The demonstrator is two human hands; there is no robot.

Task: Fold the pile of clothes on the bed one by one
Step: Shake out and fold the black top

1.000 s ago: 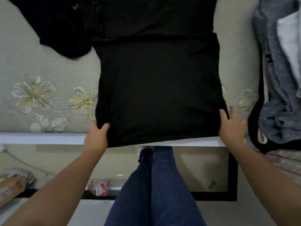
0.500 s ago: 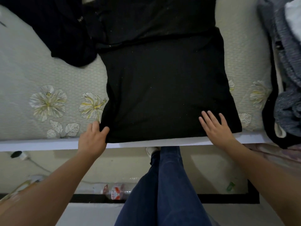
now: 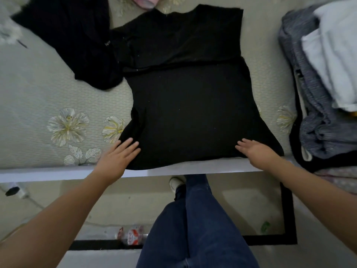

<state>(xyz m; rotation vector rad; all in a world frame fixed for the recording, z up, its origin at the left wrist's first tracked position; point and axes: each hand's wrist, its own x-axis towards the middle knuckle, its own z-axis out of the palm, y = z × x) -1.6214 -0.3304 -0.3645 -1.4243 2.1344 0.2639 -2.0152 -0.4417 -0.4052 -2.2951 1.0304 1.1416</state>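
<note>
The black shirt lies flat on the bed, right in front of the person. Its long way runs straight away from the person, from the near edge of the bed up toward the far side. Part way up there is a line across it, which looks like a fold. The cloth is so dark that I can't be sure which part lies on top.

Both hands are flat on the near end of the shirt. The left hand rests on the near left corner, with its fingers straight and spread a little. The right hand rests near the right corner, with its fingers straight too. Neither hand grips the cloth. The hands are well apart, one on each side, and both are about as close to the shirt's near edge.

So the rest of the shirt lies ahead of the hands. I think the next move is to take the near edge and bring it up and away, over the far part. Both hands should go together so the fold stays straight.

A loose black cloth touches the shirt's far left side and could get in the way. More clothes wait in a heap to the right.
</note>
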